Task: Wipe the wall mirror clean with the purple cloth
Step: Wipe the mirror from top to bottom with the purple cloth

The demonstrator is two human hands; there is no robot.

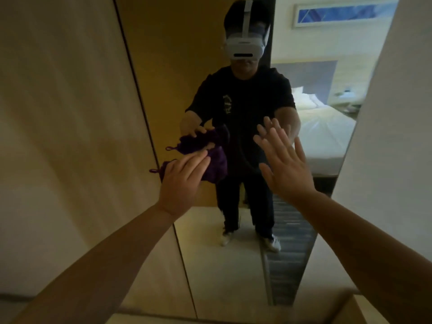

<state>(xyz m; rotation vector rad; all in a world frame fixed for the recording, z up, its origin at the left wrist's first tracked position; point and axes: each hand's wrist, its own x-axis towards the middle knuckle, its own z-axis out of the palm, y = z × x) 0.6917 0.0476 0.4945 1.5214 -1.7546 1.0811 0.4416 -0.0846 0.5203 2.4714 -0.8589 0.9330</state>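
A tall wall mirror [210,253] runs from top to floor in the middle of the head view. My left hand [182,181] presses a bunched purple cloth [217,167] flat against the glass near the mirror's left edge, fingers stretched over it. A small loop of the cloth sticks out to the left. My right hand [285,162] is raised with fingers spread, its palm toward the glass, holding nothing; whether it touches the mirror is unclear. The glass reflects me, both hands and the cloth.
A pale wood-look wall panel [65,136] lies left of the mirror and a light wall [392,160] to its right. The reflection shows a white bed, a headboard and a framed picture behind me. A wooden ledge [233,316] runs along the bottom.
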